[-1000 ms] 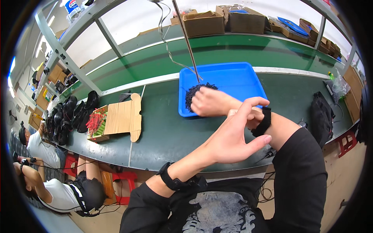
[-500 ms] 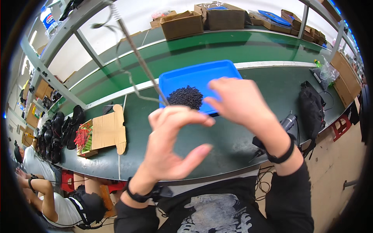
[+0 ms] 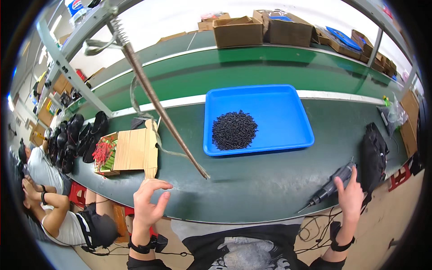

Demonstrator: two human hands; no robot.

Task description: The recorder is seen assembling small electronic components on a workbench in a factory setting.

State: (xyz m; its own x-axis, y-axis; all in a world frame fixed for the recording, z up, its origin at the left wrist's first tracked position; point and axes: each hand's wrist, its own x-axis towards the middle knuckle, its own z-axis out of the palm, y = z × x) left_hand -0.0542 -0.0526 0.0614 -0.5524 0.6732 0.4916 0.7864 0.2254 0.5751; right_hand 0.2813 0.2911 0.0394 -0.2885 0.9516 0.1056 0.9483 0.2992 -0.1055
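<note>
Beneath and beyond both hands, a dark green workbench is spreading from side to side, and farther past them a brighter green surface is running behind a white edge. Ahead of and between the hands, a blue tray is lying flat on the bench. Above and ahead of the left hand, a thin metal rod is slanting down, its lower end pointing to that hand's right. Just beyond the right hand and to its right, a black bag is resting. Ahead of the left hand and to its left, a cardboard box is standing with its flap folded out toward the right. At the right hand's fingers, a dark electric screwdriver is lying aslant, its bit pointing back to the left. The right hand is holding thumb and forefinger apart over it; whether it is touching or grasping it, one cannot tell. The left hand is hovering empty near the bench edge, thumb and fingers curving apart. Ahead of both, small black pieces are forming a heap in the tray's left half.
</note>
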